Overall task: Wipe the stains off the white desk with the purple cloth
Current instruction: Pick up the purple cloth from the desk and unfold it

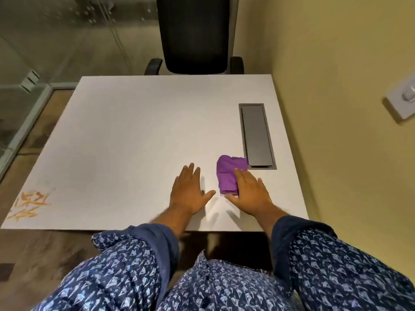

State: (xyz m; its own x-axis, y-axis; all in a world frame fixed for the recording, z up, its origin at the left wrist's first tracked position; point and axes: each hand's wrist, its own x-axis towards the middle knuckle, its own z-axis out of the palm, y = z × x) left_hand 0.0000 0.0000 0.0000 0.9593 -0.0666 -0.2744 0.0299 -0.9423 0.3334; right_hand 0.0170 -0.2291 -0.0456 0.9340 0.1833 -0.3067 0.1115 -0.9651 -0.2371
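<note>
A folded purple cloth (228, 171) lies on the white desk (134, 131), near its front right. My right hand (251, 194) rests flat beside the cloth, fingers spread, overlapping its right edge without gripping it. My left hand (190, 191) lies flat on the desk just left of the cloth, fingers apart and holding nothing. Orange scribbled stains (29, 205) mark the desk's front left corner, far from both hands.
A grey cable hatch (257, 135) is set into the desk right behind the cloth. A black office chair (195, 34) stands at the far edge. A yellow wall with a switch plate (402, 102) runs along the right; glass panels stand at the left.
</note>
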